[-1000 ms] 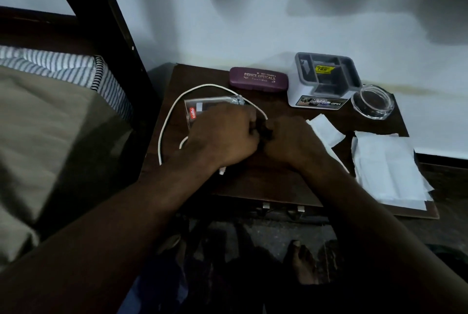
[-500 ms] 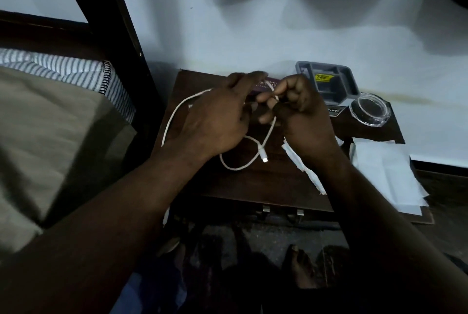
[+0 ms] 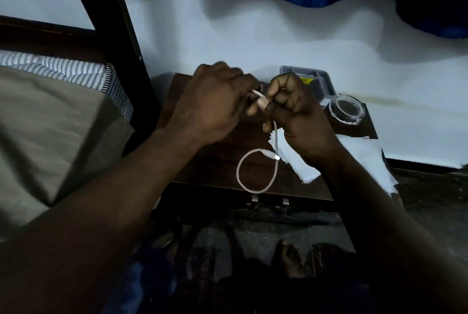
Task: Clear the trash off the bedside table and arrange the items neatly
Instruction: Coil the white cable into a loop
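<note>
Cable [image 3: 255, 176]: one, white, thin, looped; left hand [image 3: 215, 108] and right hand [image 3: 296, 111] pinch it with curled fingers above the bedside table [image 3: 215, 161].

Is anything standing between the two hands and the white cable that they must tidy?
Nothing visible does. The left hand and the right hand both pinch the white cable; its loop shows below them, over the bedside table.

Dim room, deep shadows, curved edges

body | left forearm [image 3: 106, 199] bare | right forearm [image 3: 374, 212] bare | foot [image 3: 291, 260] bare
</note>
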The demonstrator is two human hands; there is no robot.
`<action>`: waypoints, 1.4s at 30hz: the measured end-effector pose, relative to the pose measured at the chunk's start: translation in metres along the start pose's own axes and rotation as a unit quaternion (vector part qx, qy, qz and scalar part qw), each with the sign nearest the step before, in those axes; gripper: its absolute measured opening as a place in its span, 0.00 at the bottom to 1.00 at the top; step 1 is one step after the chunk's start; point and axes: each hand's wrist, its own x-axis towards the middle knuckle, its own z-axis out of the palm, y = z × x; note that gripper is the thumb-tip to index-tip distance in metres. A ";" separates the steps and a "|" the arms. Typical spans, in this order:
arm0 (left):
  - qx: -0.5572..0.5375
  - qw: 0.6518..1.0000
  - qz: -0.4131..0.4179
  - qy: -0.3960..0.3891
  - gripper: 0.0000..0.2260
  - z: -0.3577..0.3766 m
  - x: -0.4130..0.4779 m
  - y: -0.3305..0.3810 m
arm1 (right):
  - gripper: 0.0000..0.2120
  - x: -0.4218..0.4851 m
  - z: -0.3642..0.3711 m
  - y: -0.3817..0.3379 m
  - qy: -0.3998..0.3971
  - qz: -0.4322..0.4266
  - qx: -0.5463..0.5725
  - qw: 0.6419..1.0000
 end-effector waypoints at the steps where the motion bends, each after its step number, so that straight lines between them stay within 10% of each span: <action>1: -0.019 0.999 0.004 -0.029 0.11 -0.002 0.000 -0.001 | 0.10 -0.001 -0.005 0.000 0.010 0.006 -0.014 1.000; 9: -0.179 0.981 -0.070 -0.016 0.12 -0.029 0.005 0.009 | 0.07 -0.024 -0.050 0.000 -0.140 0.124 -0.266 0.946; 25: -0.338 0.936 -0.080 -0.060 0.10 -0.040 0.015 0.034 | 0.16 -0.023 -0.049 -0.032 -0.073 0.163 -0.010 0.984; 33: -0.181 0.951 -0.250 0.022 0.07 -0.037 0.021 0.008 | 0.12 -0.031 -0.084 -0.035 -0.066 0.208 0.077 0.973; 37: -0.053 0.979 -0.144 -0.134 0.19 -0.025 0.016 0.025 | 0.11 -0.030 -0.076 -0.031 -0.023 0.176 0.027 0.984; 42: -0.050 0.995 0.019 -0.085 0.22 -0.010 0.023 0.062 | 0.12 -0.028 -0.064 -0.031 -0.011 0.152 -0.032 0.988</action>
